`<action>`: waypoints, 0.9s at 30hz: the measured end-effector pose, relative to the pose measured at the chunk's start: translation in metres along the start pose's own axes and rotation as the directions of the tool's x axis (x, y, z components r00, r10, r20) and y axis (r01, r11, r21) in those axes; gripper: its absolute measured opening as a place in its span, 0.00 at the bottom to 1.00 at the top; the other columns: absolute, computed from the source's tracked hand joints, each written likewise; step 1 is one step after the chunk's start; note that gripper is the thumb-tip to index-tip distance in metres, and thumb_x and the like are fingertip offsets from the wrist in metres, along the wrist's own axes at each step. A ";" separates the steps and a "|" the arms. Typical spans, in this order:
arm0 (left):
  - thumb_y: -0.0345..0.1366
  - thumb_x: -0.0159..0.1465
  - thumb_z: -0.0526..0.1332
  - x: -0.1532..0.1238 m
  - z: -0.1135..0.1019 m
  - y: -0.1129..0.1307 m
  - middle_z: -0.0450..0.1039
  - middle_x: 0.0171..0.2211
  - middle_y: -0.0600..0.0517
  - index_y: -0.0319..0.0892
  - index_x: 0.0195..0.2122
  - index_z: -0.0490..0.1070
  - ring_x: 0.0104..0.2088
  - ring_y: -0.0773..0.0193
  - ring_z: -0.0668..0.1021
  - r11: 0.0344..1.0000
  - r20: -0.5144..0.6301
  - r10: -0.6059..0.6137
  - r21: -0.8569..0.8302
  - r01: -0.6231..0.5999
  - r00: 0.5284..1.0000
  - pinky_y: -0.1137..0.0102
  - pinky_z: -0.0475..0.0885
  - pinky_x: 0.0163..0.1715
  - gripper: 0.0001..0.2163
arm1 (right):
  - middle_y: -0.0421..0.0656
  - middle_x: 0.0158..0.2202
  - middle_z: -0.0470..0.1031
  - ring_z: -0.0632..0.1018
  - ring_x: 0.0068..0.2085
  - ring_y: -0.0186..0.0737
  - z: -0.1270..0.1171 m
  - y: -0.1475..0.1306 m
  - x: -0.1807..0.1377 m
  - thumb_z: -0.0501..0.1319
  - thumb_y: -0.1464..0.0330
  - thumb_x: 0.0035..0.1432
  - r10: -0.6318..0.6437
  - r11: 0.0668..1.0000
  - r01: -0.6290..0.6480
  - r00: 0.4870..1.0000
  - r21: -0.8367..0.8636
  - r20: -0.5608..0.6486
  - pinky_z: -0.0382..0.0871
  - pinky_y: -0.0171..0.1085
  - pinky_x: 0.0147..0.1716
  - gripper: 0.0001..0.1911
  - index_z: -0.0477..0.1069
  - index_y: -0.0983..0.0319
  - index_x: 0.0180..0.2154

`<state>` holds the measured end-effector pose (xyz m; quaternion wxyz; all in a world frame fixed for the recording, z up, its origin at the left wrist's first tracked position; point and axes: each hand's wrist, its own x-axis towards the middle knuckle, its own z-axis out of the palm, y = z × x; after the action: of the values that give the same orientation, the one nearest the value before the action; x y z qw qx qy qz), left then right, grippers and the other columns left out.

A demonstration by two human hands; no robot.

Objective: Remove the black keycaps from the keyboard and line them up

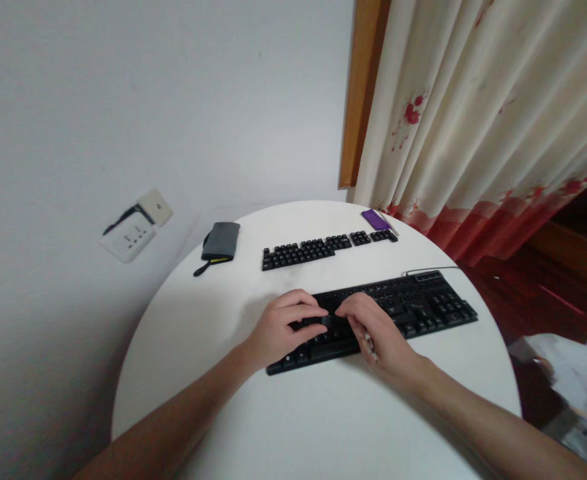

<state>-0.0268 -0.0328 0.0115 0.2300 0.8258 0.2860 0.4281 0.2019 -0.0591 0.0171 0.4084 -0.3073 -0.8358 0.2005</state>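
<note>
A black keyboard (pixel 413 310) lies at a slant on the white table, with some of its keycaps off. My left hand (pixel 288 325) reaches over its left part, thumb and fingers apart, fingertips at the keys. Close beside it, my right hand (pixel 377 331) is curled, its index fingertip down near the left hand's fingertips. A small pale, thin object (pixel 370 345) shows in the right hand's curled fingers; its kind is unclear. What lies under the fingertips is hidden. Behind the keyboard, loose black keycaps (pixel 298 255) stand in rows laid out like a keyboard.
The round white table (pixel 188 347) stands against the wall. A grey pouch (pixel 222 241) lies at its back left, a purple flat object (pixel 374 220) at its back right. The keyboard's cable (pixel 430 269) runs off the right edge. A curtain (pixel 453 120) hangs behind.
</note>
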 end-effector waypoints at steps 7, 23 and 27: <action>0.34 0.60 0.70 -0.001 -0.002 0.001 0.76 0.35 0.48 0.42 0.42 0.80 0.33 0.66 0.77 1.000 0.006 0.008 -0.019 -0.008 1.000 0.74 0.73 0.28 0.09 | 0.46 0.38 0.71 0.73 0.39 0.41 0.006 0.000 0.001 0.59 0.71 0.65 0.024 0.998 -0.024 1.000 -0.051 0.000 0.70 0.39 0.38 0.07 0.68 0.61 0.45; 0.31 0.69 0.57 -0.001 -0.010 0.002 0.77 0.36 0.46 0.40 0.42 0.79 0.37 0.63 0.78 0.998 -0.034 -0.069 -0.015 0.069 0.997 0.70 0.73 0.37 0.09 | 0.44 0.35 0.75 0.75 0.37 0.41 -0.015 0.034 0.037 0.62 0.69 0.61 0.223 0.935 -0.234 0.972 -0.267 -0.072 0.68 0.38 0.39 0.04 0.74 0.61 0.39; 0.30 0.70 0.56 0.001 -0.011 0.001 0.78 0.34 0.47 0.39 0.39 0.78 0.35 0.64 0.78 0.999 -0.027 -0.054 -0.005 0.054 0.998 0.70 0.73 0.37 0.10 | 0.45 0.33 0.78 0.77 0.36 0.43 -0.025 0.086 0.070 0.64 0.67 0.57 0.515 0.704 -0.509 0.846 -0.495 -0.138 0.65 0.36 0.36 0.06 0.77 0.62 0.36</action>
<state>-0.0350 -0.0319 0.0182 0.2392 0.8115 0.3103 0.4335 0.2187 0.0529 0.0201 0.2350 -0.6232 -0.7418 0.0776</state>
